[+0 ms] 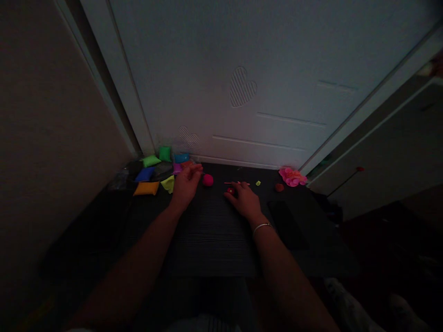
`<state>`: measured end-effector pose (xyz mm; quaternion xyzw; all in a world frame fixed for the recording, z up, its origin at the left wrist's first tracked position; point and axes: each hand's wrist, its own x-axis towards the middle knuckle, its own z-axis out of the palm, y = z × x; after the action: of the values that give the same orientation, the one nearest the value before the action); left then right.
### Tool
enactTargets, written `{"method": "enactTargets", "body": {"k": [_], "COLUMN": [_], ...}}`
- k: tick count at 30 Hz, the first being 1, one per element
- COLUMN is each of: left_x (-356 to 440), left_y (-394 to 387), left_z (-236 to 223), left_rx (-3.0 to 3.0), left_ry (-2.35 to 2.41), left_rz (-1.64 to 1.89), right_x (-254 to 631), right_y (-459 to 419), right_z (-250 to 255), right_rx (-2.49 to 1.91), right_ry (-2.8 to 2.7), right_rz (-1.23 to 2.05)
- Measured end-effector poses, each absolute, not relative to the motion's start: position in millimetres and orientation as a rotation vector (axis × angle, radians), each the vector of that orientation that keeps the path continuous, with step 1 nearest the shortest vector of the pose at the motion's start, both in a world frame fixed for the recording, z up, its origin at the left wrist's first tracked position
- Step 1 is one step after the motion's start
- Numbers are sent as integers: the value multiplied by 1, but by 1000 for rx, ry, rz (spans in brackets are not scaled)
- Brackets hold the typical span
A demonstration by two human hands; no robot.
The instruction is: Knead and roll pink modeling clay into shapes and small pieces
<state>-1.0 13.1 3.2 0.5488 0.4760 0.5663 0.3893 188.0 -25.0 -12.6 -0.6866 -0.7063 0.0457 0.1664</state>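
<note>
My left hand (pixel 187 185) is raised over the dark table, its fingertips pinched together. What they hold, if anything, is too small and dim to make out. Just right of it sits a round pink ball of modelling clay (pixel 207 180). Resting on the table, my right hand (pixel 245 199) has its thumb and fingers around a small red lump of clay (pixel 230 190) with a pale spot. A thin pink stick (pixel 228 183) lies by the right fingertips, partly hidden behind them. Close by on the right is a small yellow-green bit (pixel 258 183).
Soft coloured packets, among them an orange one (pixel 146 188), a blue one (pixel 144 174) and a green one (pixel 165 153), lie at the left. A reddish lump (pixel 279 187), a pink flower (pixel 292 176) and a dark flat slab (pixel 287 224) are rightward. A white panel (pixel 221 115) rises behind.
</note>
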Motion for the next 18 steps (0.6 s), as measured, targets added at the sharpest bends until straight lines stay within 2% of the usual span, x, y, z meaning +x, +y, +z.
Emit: {"method": "enactTargets", "body": {"k": [3,8,13,18], "left_x": [-28,-60,-69,-70], "left_y": [17,16,9,3], "left_z": [21,35,24,9], "left_rx": [1678,2166,2334,2282], "left_ry": [1552,2035,2128,2093], "left_rz": [1404,879,517,460], "right_x": [191,198,203,199], "right_y": [-24,-21,-21,-24], "right_z": [-10,-9,-10,-5], "right_rx": [-1906,-1706,-1551,-1547], "right_ry": [-1875,-1582,-1507,-1502], "right_rz": [110,31,8,85]}}
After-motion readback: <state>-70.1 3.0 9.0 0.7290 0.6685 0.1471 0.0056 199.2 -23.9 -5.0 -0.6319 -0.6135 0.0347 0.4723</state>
